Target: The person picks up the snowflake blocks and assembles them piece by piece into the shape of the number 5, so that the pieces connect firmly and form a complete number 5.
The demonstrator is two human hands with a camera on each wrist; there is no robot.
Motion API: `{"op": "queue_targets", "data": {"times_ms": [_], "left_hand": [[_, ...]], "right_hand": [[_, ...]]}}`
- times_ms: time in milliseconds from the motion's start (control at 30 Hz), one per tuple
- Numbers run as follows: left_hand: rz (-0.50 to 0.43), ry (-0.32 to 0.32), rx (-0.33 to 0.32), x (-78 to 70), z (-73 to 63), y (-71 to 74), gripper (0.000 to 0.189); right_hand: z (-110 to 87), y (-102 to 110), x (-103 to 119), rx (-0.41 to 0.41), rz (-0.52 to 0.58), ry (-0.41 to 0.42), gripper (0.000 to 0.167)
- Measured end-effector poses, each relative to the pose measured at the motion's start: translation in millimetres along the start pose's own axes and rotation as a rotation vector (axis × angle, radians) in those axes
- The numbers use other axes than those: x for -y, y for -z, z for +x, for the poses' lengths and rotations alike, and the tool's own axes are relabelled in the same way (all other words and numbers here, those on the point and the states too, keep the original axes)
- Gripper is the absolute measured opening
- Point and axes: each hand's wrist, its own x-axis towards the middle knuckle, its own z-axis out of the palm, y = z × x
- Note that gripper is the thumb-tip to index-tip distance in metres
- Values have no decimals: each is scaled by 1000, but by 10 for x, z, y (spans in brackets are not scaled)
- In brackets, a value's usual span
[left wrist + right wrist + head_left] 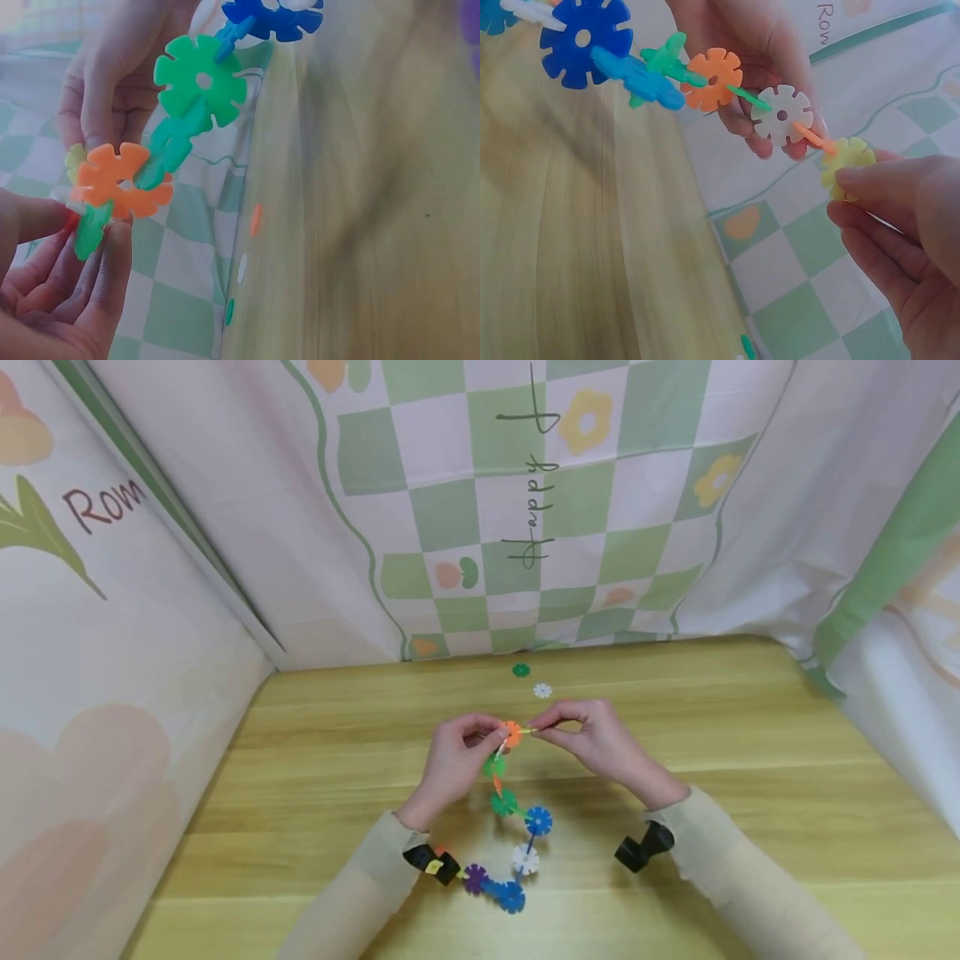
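Observation:
A chain of slotted, flower-shaped plastic discs hangs between and below both hands, in orange, green, blue, white and purple. My left hand [456, 752] pinches the chain near its upper end, beside an orange disc [512, 733]; in the right wrist view its fingers lie behind a white disc [781, 115]. Between thumb and fingers, my right hand [600, 742] pinches a yellow disc [847, 166] that meets the orange piece at the chain's end. Lower down come a green disc [504, 802], a blue disc [538, 821] and a purple disc [476, 878]. The left wrist hides the chain's far end.
Behind the hands, a loose green disc [521, 670] and a loose white disc [542, 691] lie on the wooden table [337, 710]. An orange disc [256, 220] lies near them. A checkered curtain [510, 510] hangs along the table's back edge.

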Motion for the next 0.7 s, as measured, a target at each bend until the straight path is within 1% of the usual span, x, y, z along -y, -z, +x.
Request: {"op": "queue_targets", "data": {"times_ms": [167,433,567,700], "left_hand": [[-10,-18,-4,9,5,-6,12],[-43,-29,-6,36,-6,-22,11],[-43,-22,-7,28,-5,-31,12],[-59,-6,-10,11,1,-41,13]], "right_hand": [[16,2,-17,-7,-63,66,16],[16,-31,-43,-16,-89,128,19],[6,-38,-55,-25,-101,123,21],[-2,-27,-51,-30,-91,89,21]]}}
